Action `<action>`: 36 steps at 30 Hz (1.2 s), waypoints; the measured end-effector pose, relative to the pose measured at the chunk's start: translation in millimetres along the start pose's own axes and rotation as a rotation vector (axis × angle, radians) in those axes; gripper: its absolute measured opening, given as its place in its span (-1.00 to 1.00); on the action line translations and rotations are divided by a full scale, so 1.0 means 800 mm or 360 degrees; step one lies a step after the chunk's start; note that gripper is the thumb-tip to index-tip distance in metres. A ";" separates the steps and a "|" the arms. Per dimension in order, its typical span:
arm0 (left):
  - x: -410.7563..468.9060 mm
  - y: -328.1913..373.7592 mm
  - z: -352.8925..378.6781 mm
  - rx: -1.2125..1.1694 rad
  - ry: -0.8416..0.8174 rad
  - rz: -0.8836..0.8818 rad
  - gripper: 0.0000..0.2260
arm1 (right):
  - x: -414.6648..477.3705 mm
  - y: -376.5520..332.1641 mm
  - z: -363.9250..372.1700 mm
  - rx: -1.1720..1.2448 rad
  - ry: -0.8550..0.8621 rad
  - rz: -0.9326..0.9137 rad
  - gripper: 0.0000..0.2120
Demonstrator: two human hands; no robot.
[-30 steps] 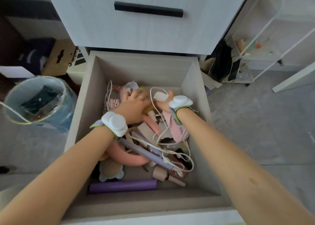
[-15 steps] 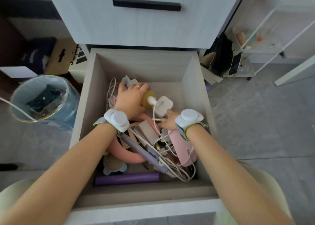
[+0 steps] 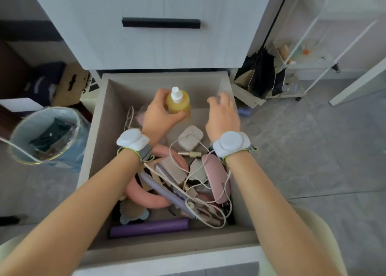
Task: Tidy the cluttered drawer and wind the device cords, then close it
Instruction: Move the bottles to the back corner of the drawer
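L hand [image 3: 158, 117] grasps the amber-yellow plastic bottle w/ white pump cap [image 3: 178, 104], held upright over the back of the open pale-wood drawer [image 3: 98, 129], fingers wrapped round its body. R hand [image 3: 223, 117] hovers beside it, fingers loose, holding nothing (blurred). Bottle prob. smooth and liquid-heavy, so grip mid-body, not the cap; the thin white cord [image 3: 200, 202], tangled over front-right clutter near the white square plug block [image 3: 190, 137], looks limp, light and snag-prone, so take the block first, then coil.
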State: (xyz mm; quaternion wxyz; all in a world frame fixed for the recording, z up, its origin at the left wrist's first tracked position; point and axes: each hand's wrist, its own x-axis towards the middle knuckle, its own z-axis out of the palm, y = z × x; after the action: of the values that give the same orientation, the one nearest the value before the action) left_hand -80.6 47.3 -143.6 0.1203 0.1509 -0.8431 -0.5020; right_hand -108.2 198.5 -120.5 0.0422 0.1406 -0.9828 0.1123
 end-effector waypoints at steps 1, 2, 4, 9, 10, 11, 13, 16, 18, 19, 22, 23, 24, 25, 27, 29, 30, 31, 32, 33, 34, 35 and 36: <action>0.005 0.003 0.006 -0.0031 -0.0038 -0.0016 -0.50 | 0.000 0.000 0.000 0.0027 0.0048 -0.0041 -0.59; 0.011 0.009 0.015 -0.0047 -0.0085 -0.0019 -0.50 | 0.001 0.003 0.000 0.0066 0.0119 -0.0080 -0.60; 0.023 0.012 0.033 -0.0047 -0.0191 -0.0029 -0.50 | 0.007 0.006 0.000 0.0248 0.0226 -0.0032 -0.61; 0.046 0.002 0.073 0.0058 -0.0305 -0.0034 -0.43 | 0.014 0.010 0.001 0.0815 0.0285 0.0331 -0.43; 0.049 -0.001 0.078 0.0066 -0.0310 -0.0057 -0.42 | 0.015 0.011 0.000 0.0904 0.0324 0.0353 -0.42; 0.052 -0.003 0.083 0.0062 -0.0313 -0.0092 -0.41 | 0.016 0.015 -0.002 0.0961 0.0350 0.0368 -0.43; 0.053 -0.008 0.086 0.0050 -0.0320 -0.0153 -0.41 | 0.018 0.022 -0.002 0.1029 0.0344 0.0395 -0.43; 0.055 -0.010 0.093 0.0050 -0.0306 -0.0160 -0.42 | 0.020 0.035 -0.002 0.1262 0.0323 0.0383 -0.42; 0.057 -0.010 0.097 0.0042 -0.0292 -0.0180 -0.41 | 0.023 0.043 -0.002 0.1397 0.0293 0.0377 -0.42; 0.058 -0.010 0.100 0.0041 -0.0288 -0.0201 -0.41 | 0.023 0.045 -0.002 0.1440 0.0283 0.0381 -0.42; 0.059 -0.008 0.107 0.0039 -0.0218 -0.0253 -0.42 | 0.024 0.044 -0.001 0.1447 0.0303 0.0375 -0.42; 0.059 -0.006 0.110 0.0022 -0.0190 -0.0285 -0.42 | 0.024 0.043 0.000 0.1441 0.0310 0.0375 -0.42; 0.059 -0.004 0.113 -0.0003 -0.0170 -0.0321 -0.42 | 0.025 0.043 0.000 0.1446 0.0310 0.0373 -0.42; 0.058 -0.003 0.116 -0.0027 -0.0151 -0.0365 -0.42 | 0.025 0.042 0.002 0.1454 0.0299 0.0372 -0.42; 0.057 0.002 0.123 -0.0070 -0.0119 -0.0435 -0.38 | 0.026 0.043 0.003 0.1468 0.0281 0.0375 -0.42; 0.059 0.001 0.129 -0.0102 -0.0107 -0.0490 -0.31 | 0.027 0.044 0.004 0.1482 0.0283 0.0364 -0.44; 0.060 0.000 0.132 -0.0108 -0.0122 -0.0515 -0.29 | 0.028 0.045 0.005 0.1481 0.0280 0.0366 -0.44; 0.059 -0.001 0.134 -0.0100 -0.0151 -0.0522 -0.30 | 0.029 0.045 0.005 0.1479 0.0274 0.0375 -0.44; 0.058 -0.001 0.136 -0.0081 -0.0178 -0.0510 -0.33 | 0.029 0.046 0.004 0.1474 0.0270 0.0380 -0.45; 0.057 -0.002 0.135 -0.0050 -0.0194 -0.0483 -0.37 | 0.029 0.046 0.004 0.1465 0.0268 0.0385 -0.45; 0.058 -0.005 0.135 -0.0014 -0.0198 -0.0445 -0.41 | 0.029 0.046 0.004 0.1455 0.0267 0.0387 -0.45; 0.059 -0.007 0.135 0.0020 -0.0190 -0.0416 -0.45 | 0.029 0.046 0.005 0.1454 0.0268 0.0386 -0.44; 0.060 -0.008 0.134 0.0044 -0.0177 -0.0400 -0.47 | 0.029 0.046 0.006 0.1459 0.0272 0.0378 -0.44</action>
State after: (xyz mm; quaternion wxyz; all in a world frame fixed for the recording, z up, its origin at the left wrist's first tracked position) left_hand -162.4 113.0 -196.6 0.0076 0.2289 -0.8298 -0.5090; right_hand -141.4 225.4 -129.7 0.0433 0.0217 -0.8342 0.5494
